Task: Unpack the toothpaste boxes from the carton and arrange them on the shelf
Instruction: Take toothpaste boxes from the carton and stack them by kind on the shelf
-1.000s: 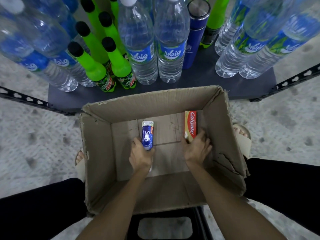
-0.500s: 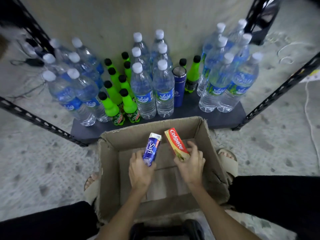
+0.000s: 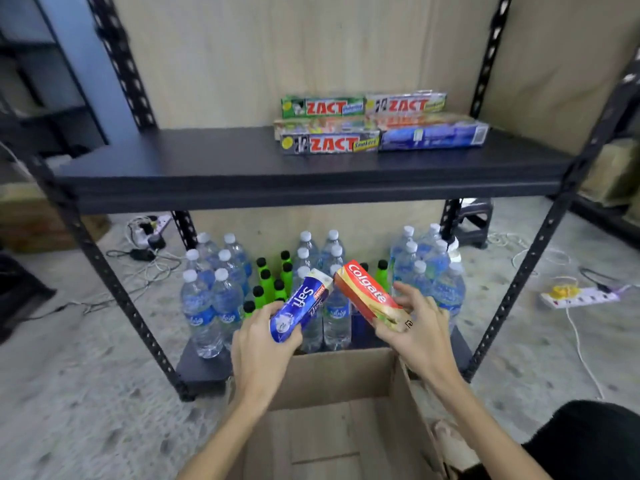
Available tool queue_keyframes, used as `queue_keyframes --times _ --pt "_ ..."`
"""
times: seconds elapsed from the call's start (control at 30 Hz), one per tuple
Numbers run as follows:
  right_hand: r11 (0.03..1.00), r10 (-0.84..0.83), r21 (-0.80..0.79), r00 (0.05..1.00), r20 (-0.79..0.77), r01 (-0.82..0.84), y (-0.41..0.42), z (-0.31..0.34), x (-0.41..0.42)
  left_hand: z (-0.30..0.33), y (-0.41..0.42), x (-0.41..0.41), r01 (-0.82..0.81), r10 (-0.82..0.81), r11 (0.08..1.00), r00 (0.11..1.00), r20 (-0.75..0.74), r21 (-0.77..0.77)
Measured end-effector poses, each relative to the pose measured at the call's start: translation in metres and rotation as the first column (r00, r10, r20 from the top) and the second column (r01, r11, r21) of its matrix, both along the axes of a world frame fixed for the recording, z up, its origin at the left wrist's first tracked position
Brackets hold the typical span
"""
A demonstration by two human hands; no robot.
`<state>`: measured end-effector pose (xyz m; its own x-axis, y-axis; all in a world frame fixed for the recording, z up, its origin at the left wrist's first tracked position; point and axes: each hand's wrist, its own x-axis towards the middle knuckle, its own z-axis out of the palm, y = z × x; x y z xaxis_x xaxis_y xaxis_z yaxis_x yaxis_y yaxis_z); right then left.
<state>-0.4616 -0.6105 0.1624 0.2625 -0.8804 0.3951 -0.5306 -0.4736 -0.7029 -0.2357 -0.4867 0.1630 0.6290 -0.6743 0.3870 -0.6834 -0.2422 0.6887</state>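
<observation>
Toothpaste boxes already stacked sit at the right rear of the shelf. We hold two more above the carton: our left hand grips the blue Safi box, our right hand the red Colgate box. The carton floor looks bare, though part is hidden. Left and front of the shelf lie open; the front edge is the lip to clear.

Dark shelf carries stacked toothpaste boxes; lower shelf holds bottles
</observation>
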Motion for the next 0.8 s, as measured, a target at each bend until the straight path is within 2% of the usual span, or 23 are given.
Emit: queue_keyframes --times 0.17,0.47,0.67,0.8 --pt "0.991 0.048 -0.127 0.998 -0.030 -0.051 -0.006 0.096 -0.019 0.082 0.010 0.007 0.034 -0.031 0.999 0.997 0.066 -0.042" --pt "0.949 0.103 -0.275 0.975 -0.195 -0.156 -0.043 0.238 -0.049 0.217 -0.020 0.031 0.243 -0.232 0.962 0.968 0.099 -0.125" --pt "0.912 0.062 -0.346 0.909 -0.412 -0.219 -0.111 0.295 -0.045 0.284 -0.093 0.062 0.289 -0.278 0.957 0.919 0.281 0.000" --pt "0.939 0.009 -0.304 0.894 -0.449 -0.162 -0.177 0.313 -0.029 0.314 -0.162 0.084 0.228 -0.268 0.962 0.889 0.372 0.147"
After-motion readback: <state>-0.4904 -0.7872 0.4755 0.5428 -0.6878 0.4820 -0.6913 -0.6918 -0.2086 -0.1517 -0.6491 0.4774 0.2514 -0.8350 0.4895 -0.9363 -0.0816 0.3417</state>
